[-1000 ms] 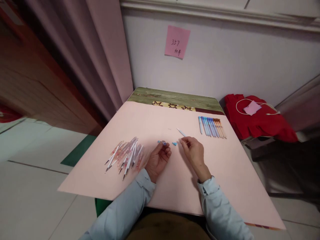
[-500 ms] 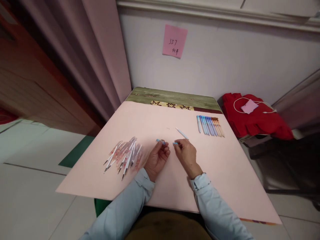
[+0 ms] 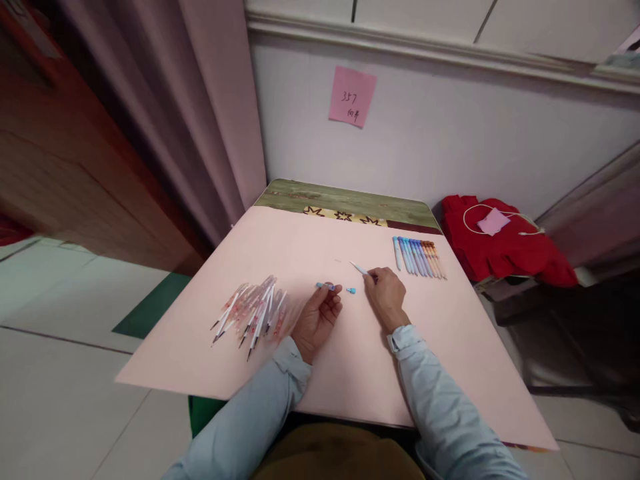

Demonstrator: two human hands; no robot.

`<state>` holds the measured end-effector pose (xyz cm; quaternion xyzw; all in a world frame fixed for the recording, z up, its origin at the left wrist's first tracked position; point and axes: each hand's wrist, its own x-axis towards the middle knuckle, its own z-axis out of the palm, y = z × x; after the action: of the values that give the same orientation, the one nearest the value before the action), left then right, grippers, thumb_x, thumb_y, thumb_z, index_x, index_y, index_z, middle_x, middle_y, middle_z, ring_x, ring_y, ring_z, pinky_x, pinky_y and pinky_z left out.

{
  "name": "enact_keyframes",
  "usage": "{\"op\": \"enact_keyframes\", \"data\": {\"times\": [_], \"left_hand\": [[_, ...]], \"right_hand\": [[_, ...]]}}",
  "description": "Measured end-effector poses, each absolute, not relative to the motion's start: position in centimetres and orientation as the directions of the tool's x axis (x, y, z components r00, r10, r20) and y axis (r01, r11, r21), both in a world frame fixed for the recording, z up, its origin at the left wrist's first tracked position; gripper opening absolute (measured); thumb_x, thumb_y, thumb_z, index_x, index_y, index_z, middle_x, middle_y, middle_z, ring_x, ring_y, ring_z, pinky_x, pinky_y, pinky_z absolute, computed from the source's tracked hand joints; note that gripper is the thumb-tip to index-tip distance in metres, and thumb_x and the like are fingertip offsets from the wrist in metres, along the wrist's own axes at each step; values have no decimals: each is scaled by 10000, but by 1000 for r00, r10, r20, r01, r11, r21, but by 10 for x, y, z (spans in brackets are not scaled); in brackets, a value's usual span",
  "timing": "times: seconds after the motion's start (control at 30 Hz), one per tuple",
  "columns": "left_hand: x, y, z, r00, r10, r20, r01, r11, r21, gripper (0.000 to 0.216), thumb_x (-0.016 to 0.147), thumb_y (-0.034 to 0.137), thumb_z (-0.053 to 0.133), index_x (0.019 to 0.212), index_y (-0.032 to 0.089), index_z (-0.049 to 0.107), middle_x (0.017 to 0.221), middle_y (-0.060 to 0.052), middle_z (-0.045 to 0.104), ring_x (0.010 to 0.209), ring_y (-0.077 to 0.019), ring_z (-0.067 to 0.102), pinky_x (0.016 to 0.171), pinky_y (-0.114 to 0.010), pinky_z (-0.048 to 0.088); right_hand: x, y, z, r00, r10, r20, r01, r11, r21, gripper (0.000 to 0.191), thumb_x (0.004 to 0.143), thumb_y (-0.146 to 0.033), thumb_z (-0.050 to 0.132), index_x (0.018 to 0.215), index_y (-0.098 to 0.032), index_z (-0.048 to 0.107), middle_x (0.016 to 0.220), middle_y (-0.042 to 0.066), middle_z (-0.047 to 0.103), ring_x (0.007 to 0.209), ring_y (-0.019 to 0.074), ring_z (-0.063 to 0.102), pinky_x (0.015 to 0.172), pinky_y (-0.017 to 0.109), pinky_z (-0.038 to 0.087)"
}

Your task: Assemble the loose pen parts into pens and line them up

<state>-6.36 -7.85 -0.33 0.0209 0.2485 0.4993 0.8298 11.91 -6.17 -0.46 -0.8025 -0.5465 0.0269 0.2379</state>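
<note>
My left hand [image 3: 316,320] is closed in a pinch on a small blue pen part [image 3: 325,286], palm turned up, over the middle of the table. A short blue pen cap [image 3: 351,291] lies on the pink sheet between my hands. My right hand [image 3: 385,293] has its fingers closed on the near end of a pale blue pen barrel [image 3: 359,268]; the rest of that barrel points away to the left. Beside my left hand lies a loose pile of pen refills and clear tubes [image 3: 255,310], some with dark tips.
A row of blue, purple and brown pens [image 3: 420,257] lies at the table's far right. A tiny thin piece [image 3: 338,261] rests near the middle. Red cloth [image 3: 505,247] with a white cable sits right of the table, and a wall stands behind it.
My right hand has let go of the blue cap, leaving it on the sheet, and moved right and slightly forward onto the pale barrel. My left hand still holds its blue part.
</note>
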Motion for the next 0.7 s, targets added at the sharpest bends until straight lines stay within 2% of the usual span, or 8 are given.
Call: {"op": "enact_keyframes", "data": {"times": [0.1, 0.27, 0.4, 0.5, 0.6, 0.7], "left_hand": [[-64, -78, -3, 382, 839, -387, -821, 501, 275, 57, 890, 112, 617, 891, 89, 669, 840, -82, 732, 616, -92, 656, 570, -188, 584], [-64, -78, 0, 392, 819, -419, -841, 504, 199, 120, 919, 69, 549, 955, 51, 662, 858, -89, 733, 629, -86, 665, 596, -174, 591], [-67, -79, 3, 423, 797, -431, -846, 518, 128, 160, 948, 76, 497, 939, 46, 654, 825, -88, 725, 628, -85, 667, 598, -167, 591], [-69, -79, 4, 457, 792, -406, -836, 538, 109, 169, 957, 89, 484, 930, 58, 649, 822, -82, 719, 625, -86, 665, 594, -175, 592], [-69, -79, 2, 446, 809, -383, -839, 527, 137, 153, 949, 86, 495, 925, 64, 645, 824, -75, 714, 620, -85, 659, 587, -175, 587], [-68, -78, 0, 403, 836, -372, -856, 488, 172, 151, 945, 79, 495, 914, 75, 643, 822, -62, 707, 610, -76, 647, 584, -173, 580]], "right_hand": [[118, -74, 0, 453, 874, 173, 801, -315, -509, 269, 881, -386, 525, 924, -216, 731, 846, 40, 705, 714, 177, 594, 618, 276, 343], [120, -98, 7, 472, 864, 175, 759, -297, -580, 255, 848, -407, 544, 886, -233, 726, 777, 18, 702, 681, 180, 579, 606, 279, 341], [115, -113, 7, 464, 855, 233, 659, -157, -736, 283, 844, -434, 563, 935, -226, 732, 798, 16, 711, 696, 177, 603, 655, 281, 417], [109, -123, 12, 433, 866, 252, 591, -62, -804, 293, 846, -444, 584, 956, -215, 729, 809, 17, 711, 684, 167, 603, 648, 271, 444], [104, -129, 18, 408, 873, 267, 607, -40, -794, 274, 859, -430, 584, 960, -218, 727, 820, 16, 709, 685, 162, 601, 639, 264, 437], [106, -128, 14, 394, 872, 290, 731, -106, -674, 230, 871, -361, 563, 954, -228, 731, 859, 23, 713, 728, 170, 602, 657, 273, 402]]}}
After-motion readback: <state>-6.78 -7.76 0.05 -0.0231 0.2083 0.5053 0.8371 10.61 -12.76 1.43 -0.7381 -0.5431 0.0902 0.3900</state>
